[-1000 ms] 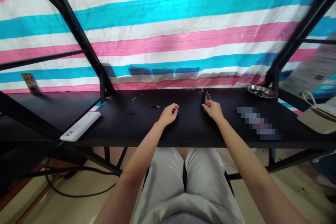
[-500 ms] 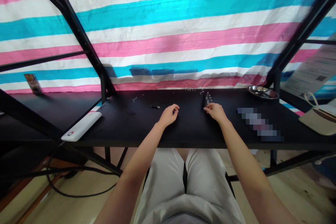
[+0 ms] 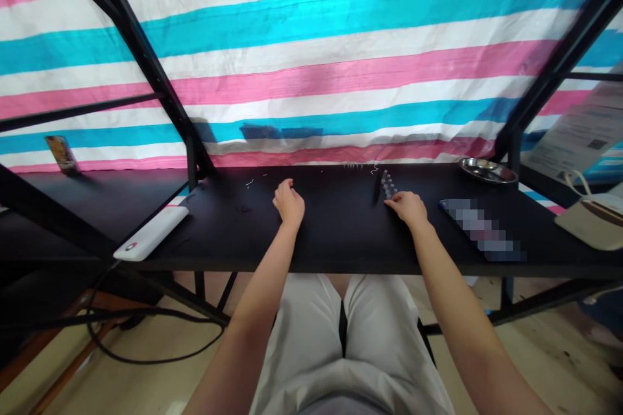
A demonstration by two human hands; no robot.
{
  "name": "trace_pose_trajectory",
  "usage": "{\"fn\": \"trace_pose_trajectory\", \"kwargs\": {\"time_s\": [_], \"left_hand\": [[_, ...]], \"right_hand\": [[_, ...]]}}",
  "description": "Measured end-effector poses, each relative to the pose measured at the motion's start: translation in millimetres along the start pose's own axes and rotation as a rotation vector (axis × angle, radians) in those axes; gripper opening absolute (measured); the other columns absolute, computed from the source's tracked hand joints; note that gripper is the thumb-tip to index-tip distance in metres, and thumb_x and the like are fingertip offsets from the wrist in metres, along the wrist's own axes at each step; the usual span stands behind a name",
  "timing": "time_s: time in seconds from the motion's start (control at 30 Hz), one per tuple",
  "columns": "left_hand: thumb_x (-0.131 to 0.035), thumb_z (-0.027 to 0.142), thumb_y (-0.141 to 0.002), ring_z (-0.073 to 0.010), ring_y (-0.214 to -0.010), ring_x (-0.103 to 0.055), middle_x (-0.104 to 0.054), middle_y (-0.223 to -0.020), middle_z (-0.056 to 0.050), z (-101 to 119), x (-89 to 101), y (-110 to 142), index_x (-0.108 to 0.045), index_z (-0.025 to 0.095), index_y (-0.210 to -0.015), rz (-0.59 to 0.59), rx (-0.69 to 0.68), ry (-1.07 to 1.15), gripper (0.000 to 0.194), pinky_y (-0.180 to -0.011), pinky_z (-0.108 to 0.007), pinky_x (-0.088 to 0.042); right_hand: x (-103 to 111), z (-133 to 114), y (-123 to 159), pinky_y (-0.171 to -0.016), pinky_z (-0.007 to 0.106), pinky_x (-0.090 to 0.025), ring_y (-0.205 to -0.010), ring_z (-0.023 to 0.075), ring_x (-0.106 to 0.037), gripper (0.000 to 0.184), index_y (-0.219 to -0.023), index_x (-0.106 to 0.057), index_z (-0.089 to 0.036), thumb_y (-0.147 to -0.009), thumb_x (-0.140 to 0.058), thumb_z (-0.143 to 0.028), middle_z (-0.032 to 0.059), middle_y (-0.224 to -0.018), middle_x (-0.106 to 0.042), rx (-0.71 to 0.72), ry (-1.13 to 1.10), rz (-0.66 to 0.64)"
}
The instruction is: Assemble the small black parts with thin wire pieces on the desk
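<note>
Bare black tabletop (image 3: 341, 240) lay between left hand (image 3: 291, 202) and right hand (image 3: 407, 207), passable sideways at the near side. Farther in, the dark strip (image 3: 377, 187) and small clear pieces (image 3: 388, 183) stood in the way. More room ran from left hand to the white case (image 3: 152, 233). Right of right hand: tight gap, then pixelated object (image 3: 479, 228); metal dish (image 3: 488, 170) behind. Striped sheet (image 3: 341, 78) walled off the back
</note>
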State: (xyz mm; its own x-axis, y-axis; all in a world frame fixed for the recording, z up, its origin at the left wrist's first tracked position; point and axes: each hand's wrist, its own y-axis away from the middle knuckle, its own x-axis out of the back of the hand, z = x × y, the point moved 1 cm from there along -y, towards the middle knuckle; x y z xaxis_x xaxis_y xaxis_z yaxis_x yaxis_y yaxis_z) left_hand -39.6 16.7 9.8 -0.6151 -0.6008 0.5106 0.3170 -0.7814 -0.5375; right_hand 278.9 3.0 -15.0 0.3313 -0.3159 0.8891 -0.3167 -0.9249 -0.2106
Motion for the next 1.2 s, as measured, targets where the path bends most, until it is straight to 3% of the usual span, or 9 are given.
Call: {"fn": "trace_pose_trajectory", "kwargs": {"time_s": [0.13, 0.33, 0.47, 0.7, 0.83, 0.93, 1.0, 1.07, 1.2], "left_hand": [[-0.047, 0.004, -0.072, -0.0331, -0.125, -0.037, -0.047, -0.13, -0.015, -15, -0.2, -6, -0.05, 0.021, -0.114, -0.084, 0.157, -0.124, 0.046, -0.096, -0.057, -0.028], [-0.05, 0.003, -0.067, -0.033, -0.127, -0.035, -0.047, -0.133, -0.014, -27, -7.4, -5, -0.056, 0.023, -0.109, -0.251, 0.126, -0.249, 0.047, -0.1, -0.063, -0.02], [-0.047, 0.004, -0.07, -0.0292, -0.114, -0.046, -0.054, -0.122, -0.011, -24, -2.7, -4, -0.059, 0.022, -0.102, -0.277, 0.106, -0.352, 0.038, -0.096, -0.053, -0.029], [-0.047, 0.008, -0.075, -0.0238, -0.107, -0.047, -0.054, -0.112, -0.007, -19, 0.9, -2, -0.059, 0.022, -0.094, -0.281, 0.147, -0.46, 0.027, -0.091, -0.041, -0.033], [-0.048, 0.012, -0.078, -0.0253, -0.107, -0.046, -0.054, -0.11, -0.007, -19, -0.7, -2, -0.059, 0.022, -0.093, -0.28, 0.147, -0.447, 0.021, -0.088, -0.041, -0.033], [-0.047, 0.015, -0.081, -0.0269, -0.106, -0.046, -0.055, -0.107, -0.008, -17, -1.0, -2, -0.059, 0.022, -0.092, -0.279, 0.155, -0.434, 0.017, -0.087, -0.043, -0.032], [-0.046, 0.016, -0.083, -0.027, -0.105, -0.047, -0.056, -0.105, -0.008, -15, -1.2, -1, -0.058, 0.022, -0.092, -0.272, 0.154, -0.405, 0.017, -0.087, -0.044, -0.031], [-0.045, 0.015, -0.084, -0.0259, -0.104, -0.048, -0.056, -0.106, -0.007, -11, -2.1, 0, -0.057, 0.022, -0.093, -0.258, 0.109, -0.36, 0.017, -0.088, -0.044, -0.03], [-0.043, 0.015, -0.086, -0.0229, -0.099, -0.052, -0.058, -0.105, -0.007, 0, -6.1, 6, -0.055, 0.022, -0.097, -0.239, -0.105, -0.262, 0.018, -0.086, -0.04, -0.031]], "right_hand": [[0, 0, 0, -0.062, 0.029, -0.042, -0.077, 0.0228, -0.063, 0.027, -0.081, -0.071, -0.023, -0.072, -0.062, -0.047, 0.0088, -0.08, -0.068, -0.002, 0.005, -0.011], [1, 1, 1, -0.065, 0.029, -0.043, -0.08, 0.0233, -0.063, 0.036, -0.089, -0.069, -0.019, -0.072, -0.061, -0.05, 0.0106, -0.083, -0.068, 0.032, 0.005, -0.012], [1, 2, 2, -0.068, 0.03, -0.043, -0.083, 0.025, -0.063, 0.043, -0.091, -0.067, -0.018, -0.073, -0.058, -0.056, 0.011, -0.083, -0.067, 0.053, -0.013, -0.033], [6, 2, 5, -0.065, 0.03, -0.041, -0.077, 0.0246, -0.06, 0.053, -0.088, -0.055, -0.017, -0.069, -0.053, -0.067, 0.0114, -0.08, -0.063, -0.007, -0.083, 0.01], [14, -3, 9, -0.058, 0.029, -0.036, -0.065, 0.0219, -0.055, 0.055, -0.083, -0.049, -0.019, -0.069, -0.047, -0.072, 0.0068, -0.068, -0.058, -0.033, -0.104, 0.096], [20, -10, 13, -0.053, 0.027, -0.031, -0.054, 0.0173, -0.047, 0.048, -0.068, -0.044, -0.022, -0.075, -0.042, -0.069, 0.0014, -0.056, -0.048, -0.053, -0.124, 0.288], [21, -17, 18, -0.053, 0.026, -0.029, -0.049, 0.0136, -0.04, 0.044, -0.059, -0.037, -0.023, -0.082, -0.039, -0.061, -0.0017, -0.05, -0.04, 0.027, -0.18, 0.447], [19, -27, 24, -0.054, 0.025, -0.029, -0.048, 0.0111, -0.036, 0.043, -0.055, -0.031, -0.023, -0.086, -0.038, -0.051, -0.0031, -0.049, -0.036, 0.206, -0.243, 0.538], [10, -49, 39, -0.055, 0.023, -0.033, -0.05, 0.0095, -0.039, 0.038, -0.057, -0.037, -0.021, -0.089, -0.039, -0.042, -0.0021, -0.055, -0.042, 0.6, -0.266, 0.461]]}}
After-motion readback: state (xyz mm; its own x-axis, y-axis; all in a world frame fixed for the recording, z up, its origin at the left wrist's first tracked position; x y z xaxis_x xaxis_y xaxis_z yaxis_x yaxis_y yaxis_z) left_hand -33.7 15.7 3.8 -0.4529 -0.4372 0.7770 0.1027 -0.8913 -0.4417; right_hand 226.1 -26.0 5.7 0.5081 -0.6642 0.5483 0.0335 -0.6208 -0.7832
